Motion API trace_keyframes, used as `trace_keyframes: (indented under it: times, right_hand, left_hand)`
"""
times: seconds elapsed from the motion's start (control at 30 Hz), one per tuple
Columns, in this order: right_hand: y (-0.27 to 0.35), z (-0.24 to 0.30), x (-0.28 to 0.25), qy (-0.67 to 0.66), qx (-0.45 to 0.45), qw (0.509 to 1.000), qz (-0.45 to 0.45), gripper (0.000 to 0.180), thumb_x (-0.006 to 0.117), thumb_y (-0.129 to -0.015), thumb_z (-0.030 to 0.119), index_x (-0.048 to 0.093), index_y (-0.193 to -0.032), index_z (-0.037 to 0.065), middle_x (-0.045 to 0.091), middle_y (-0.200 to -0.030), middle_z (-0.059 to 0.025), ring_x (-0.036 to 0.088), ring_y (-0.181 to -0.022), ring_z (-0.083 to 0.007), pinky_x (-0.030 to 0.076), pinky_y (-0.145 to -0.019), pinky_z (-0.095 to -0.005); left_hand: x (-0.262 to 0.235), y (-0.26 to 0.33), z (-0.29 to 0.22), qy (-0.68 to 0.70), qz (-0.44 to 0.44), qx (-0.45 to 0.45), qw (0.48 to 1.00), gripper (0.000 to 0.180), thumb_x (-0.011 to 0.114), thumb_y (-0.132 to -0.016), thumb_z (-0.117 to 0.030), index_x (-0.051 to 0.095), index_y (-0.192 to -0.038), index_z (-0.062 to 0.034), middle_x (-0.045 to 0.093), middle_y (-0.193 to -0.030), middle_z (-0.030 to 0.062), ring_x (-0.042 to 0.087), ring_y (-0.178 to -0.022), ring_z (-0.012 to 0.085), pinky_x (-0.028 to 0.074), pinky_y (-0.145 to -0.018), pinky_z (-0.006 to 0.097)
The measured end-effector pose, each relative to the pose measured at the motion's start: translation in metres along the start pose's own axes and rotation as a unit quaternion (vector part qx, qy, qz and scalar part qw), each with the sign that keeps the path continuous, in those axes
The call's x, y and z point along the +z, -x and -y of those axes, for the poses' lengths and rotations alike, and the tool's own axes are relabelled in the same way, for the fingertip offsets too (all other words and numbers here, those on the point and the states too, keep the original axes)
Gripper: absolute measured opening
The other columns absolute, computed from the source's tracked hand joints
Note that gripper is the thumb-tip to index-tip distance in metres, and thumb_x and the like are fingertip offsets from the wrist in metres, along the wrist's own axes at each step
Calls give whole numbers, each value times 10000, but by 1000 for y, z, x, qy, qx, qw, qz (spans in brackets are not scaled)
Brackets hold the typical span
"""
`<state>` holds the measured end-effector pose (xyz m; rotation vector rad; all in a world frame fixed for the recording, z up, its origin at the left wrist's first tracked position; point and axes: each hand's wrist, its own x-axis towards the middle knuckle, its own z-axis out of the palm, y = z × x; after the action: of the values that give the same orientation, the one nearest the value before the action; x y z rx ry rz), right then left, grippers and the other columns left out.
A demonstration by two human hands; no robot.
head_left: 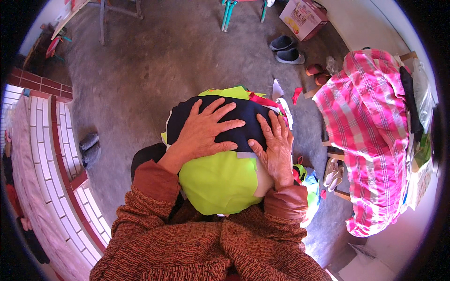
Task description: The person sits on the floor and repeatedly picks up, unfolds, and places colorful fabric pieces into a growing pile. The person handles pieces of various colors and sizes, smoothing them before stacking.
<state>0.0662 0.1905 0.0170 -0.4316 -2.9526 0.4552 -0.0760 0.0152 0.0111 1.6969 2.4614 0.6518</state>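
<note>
Both hands lie on a dark navy piece of cloth (248, 119) that is spread over a rounded heap at my lap. My left hand (204, 131) rests flat on the cloth's left half with its fingers spread. On the right edge, my right hand (275, 147) presses down, fingers stretched out and slightly apart. Nearer to me, a bright lime-yellow cloth piece (218, 182) covers the front of the heap. Red, white and lime scraps (262, 99) stick out from under the far edge. What lies beneath the cloths is hidden.
At the right a bench bears a pink checked cloth (368, 140). Dark shoes (288, 51), red slippers (318, 74) and a carton (303, 19) stand beyond. Grey slippers (89, 147) lie by the tiled ledge (47, 164) on the left. Coloured scraps (307, 187) lie beside my right arm.
</note>
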Motion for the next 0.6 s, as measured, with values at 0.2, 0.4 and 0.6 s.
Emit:
trace_keyframes:
  times: [0.2, 0.4, 0.6]
  right_hand:
    - [1, 0, 2, -4, -2, 1000, -16, 621, 540, -820, 533, 443, -1342, 211, 343, -1422, -120, 296, -1303, -342, 209, -1047, -489]
    - [4, -1, 4, -3, -7, 1000, -26, 619, 526, -824, 540, 443, -1341, 210, 351, -1415, -123, 294, -1305, -344, 208, -1044, -497]
    - [7, -1, 7, -1, -8, 999, -46, 611, 510, -835, 540, 429, -1350, 223, 354, -1415, -127, 297, -1307, -343, 212, -1044, -500]
  left_hand:
    - [0, 1, -1, 0, -4, 2, 1000, 555, 571, -747, -589, 552, -1226, -309, 398, -1388, 58, 330, -1297, 310, 210, -1030, 586]
    - [0, 2, -3, 1, -11, 3, 1000, 552, 585, -747, -569, 556, -1224, -293, 410, -1380, 65, 332, -1296, 301, 217, -1027, 570]
    - [-1, 4, -5, 2, -6, 2, 1000, 562, 584, -755, -552, 552, -1234, -259, 406, -1385, 70, 329, -1301, 307, 211, -1037, 556]
